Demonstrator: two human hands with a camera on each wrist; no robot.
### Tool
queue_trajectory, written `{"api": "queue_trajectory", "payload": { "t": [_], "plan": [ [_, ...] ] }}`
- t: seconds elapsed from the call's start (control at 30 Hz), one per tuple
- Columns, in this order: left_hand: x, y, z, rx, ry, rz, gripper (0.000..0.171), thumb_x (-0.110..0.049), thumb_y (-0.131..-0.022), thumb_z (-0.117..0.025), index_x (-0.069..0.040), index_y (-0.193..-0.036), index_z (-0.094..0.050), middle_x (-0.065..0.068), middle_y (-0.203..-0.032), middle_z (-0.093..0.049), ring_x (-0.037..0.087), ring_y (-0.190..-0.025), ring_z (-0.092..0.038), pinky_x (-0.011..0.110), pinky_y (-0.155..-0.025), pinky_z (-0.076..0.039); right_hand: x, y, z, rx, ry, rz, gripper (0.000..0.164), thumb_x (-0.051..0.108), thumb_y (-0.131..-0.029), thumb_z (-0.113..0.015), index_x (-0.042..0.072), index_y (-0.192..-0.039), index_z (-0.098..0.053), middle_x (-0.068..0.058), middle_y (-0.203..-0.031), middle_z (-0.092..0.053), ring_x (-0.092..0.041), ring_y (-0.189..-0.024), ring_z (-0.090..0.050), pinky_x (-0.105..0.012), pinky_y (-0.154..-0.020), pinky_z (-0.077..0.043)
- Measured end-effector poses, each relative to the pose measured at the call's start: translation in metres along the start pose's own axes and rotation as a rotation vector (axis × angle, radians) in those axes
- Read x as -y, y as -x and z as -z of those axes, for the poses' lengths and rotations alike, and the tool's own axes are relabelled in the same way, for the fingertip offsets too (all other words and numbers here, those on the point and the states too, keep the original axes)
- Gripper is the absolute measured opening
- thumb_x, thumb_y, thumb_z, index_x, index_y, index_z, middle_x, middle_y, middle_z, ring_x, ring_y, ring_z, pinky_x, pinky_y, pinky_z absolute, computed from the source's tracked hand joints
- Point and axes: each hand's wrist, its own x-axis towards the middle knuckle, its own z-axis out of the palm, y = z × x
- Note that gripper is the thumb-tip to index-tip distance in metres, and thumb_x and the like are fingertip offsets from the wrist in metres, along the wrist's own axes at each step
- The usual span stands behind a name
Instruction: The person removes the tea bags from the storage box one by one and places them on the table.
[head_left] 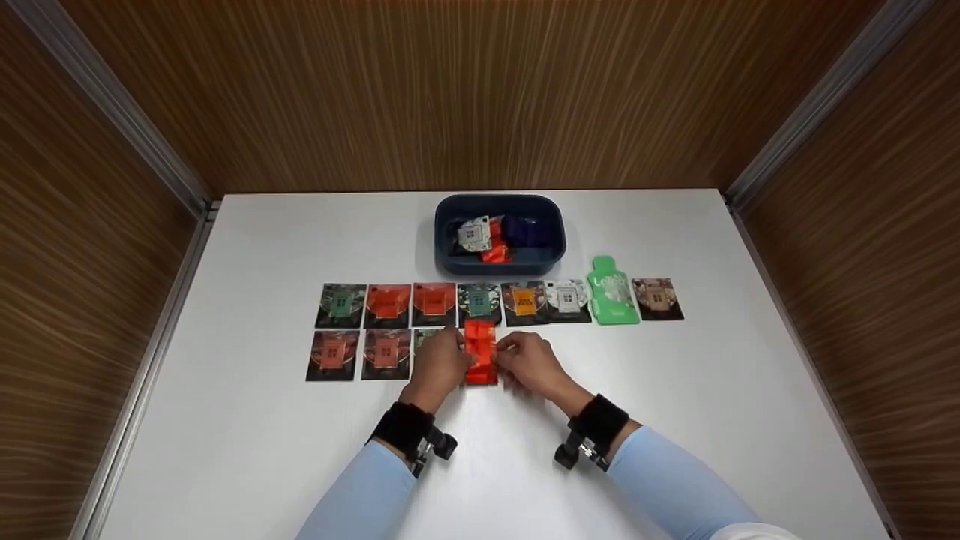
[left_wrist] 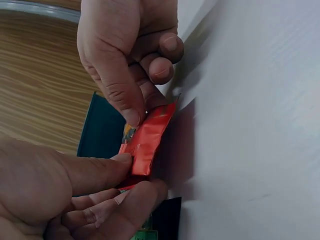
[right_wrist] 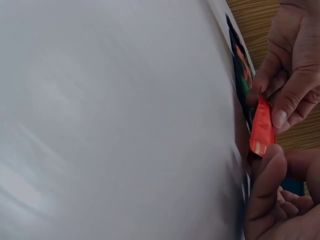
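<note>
Between both hands is a glossy red packet (head_left: 481,354), raised off the table in the wrist views. My left hand (head_left: 442,364) pinches its left edge between thumb and fingers. On the opposite edge, my right hand (head_left: 531,363) pinches it; in the left wrist view, that thumb and finger grip the packet (left_wrist: 151,136) near a corner. Partly covered by my left hand is a green-labelled sachet (head_left: 424,337) in the lower row. Beside it lie two red-labelled sachets (head_left: 386,353). The packet's underside is hidden in the head view.
A dark blue bin (head_left: 500,267) at the back holds a white sachet, red packets and a dark purple one. Several square sachets (head_left: 434,304) form the upper row, with a green spouted pouch (head_left: 613,296) and a brown sachet (head_left: 658,298) at its right end. Wood-grain panels surround the white table.
</note>
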Motion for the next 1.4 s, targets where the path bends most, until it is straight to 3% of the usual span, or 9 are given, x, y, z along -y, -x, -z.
{"api": "queue_trajectory", "payload": {
  "t": [0.3, 0.6, 0.9, 1.07, 1.2, 1.3, 1.4],
  "plan": [
    [-0.002, -0.001, -0.002, -0.044, -0.132, -0.047, 0.015, -0.010, -0.089, -0.081, -0.005, -0.095, -0.068, 0.004, -0.074, -0.065, 0.027, -0.069, -0.065, 0.040, -0.059, -0.047, 0.002, -0.003, 0.000, 0.037, -0.055, -0.020, 0.016, 0.015, -0.095, -0.072, 0.002, -0.105, -0.072, -0.007, -0.066, -0.072, -0.016, -0.047, -0.064, -0.030, -0.043, -0.052],
    [-0.002, 0.000, 0.001, -0.072, -0.162, -0.117, 0.015, -0.008, -0.090, -0.079, -0.002, -0.095, -0.067, 0.012, -0.078, -0.069, 0.036, -0.075, -0.070, 0.048, -0.064, -0.054, 0.006, -0.006, 0.002, 0.040, -0.037, -0.029, 0.016, 0.019, -0.094, -0.072, 0.006, -0.101, -0.074, -0.007, -0.062, -0.070, -0.016, -0.045, -0.064, -0.030, -0.040, -0.051],
    [-0.002, -0.005, 0.012, -0.075, -0.128, -0.091, 0.009, -0.011, -0.093, -0.079, -0.004, -0.093, -0.072, 0.011, -0.080, -0.073, 0.032, -0.075, -0.070, 0.043, -0.064, -0.054, 0.008, -0.009, 0.009, 0.000, -0.006, -0.004, 0.015, 0.021, -0.094, -0.074, 0.007, -0.097, -0.075, -0.010, -0.064, -0.071, -0.018, -0.046, -0.065, -0.032, -0.043, -0.053],
    [-0.006, -0.011, 0.024, -0.071, -0.089, -0.093, 0.005, -0.010, -0.100, -0.069, -0.006, -0.098, -0.071, 0.007, -0.075, -0.068, 0.022, -0.064, -0.063, 0.034, -0.057, -0.046, 0.011, -0.016, 0.022, -0.030, 0.016, 0.029, 0.014, 0.019, -0.096, -0.074, 0.006, -0.097, -0.076, -0.013, -0.073, -0.074, -0.020, -0.051, -0.067, -0.028, -0.044, -0.051],
    [-0.014, -0.020, 0.036, -0.092, -0.064, -0.148, 0.009, -0.010, -0.105, -0.062, -0.009, -0.097, -0.068, 0.004, -0.072, -0.060, 0.019, -0.061, -0.057, 0.032, -0.059, -0.040, 0.020, -0.026, 0.040, -0.044, 0.031, 0.056, 0.015, 0.018, -0.099, -0.070, 0.004, -0.099, -0.076, -0.020, -0.086, -0.075, -0.034, -0.062, -0.071, -0.027, -0.046, -0.051],
    [-0.021, -0.030, 0.044, -0.136, -0.040, -0.199, 0.012, -0.010, -0.106, -0.061, -0.010, -0.097, -0.068, 0.006, -0.077, -0.060, 0.021, -0.067, -0.057, 0.035, -0.065, -0.043, 0.029, -0.035, 0.054, -0.067, 0.071, 0.086, 0.018, 0.016, -0.101, -0.066, 0.002, -0.102, -0.077, -0.024, -0.090, -0.075, -0.042, -0.071, -0.073, -0.027, -0.048, -0.052],
    [-0.028, -0.041, 0.050, -0.191, -0.027, -0.258, 0.011, -0.010, -0.106, -0.063, -0.009, -0.099, -0.072, 0.008, -0.085, -0.066, 0.025, -0.076, -0.062, 0.039, -0.072, -0.050, 0.038, -0.046, 0.065, -0.117, 0.148, 0.125, 0.018, 0.017, -0.100, -0.067, 0.003, -0.102, -0.079, -0.020, -0.089, -0.076, -0.038, -0.072, -0.072, -0.027, -0.053, -0.051]
  ]
}}
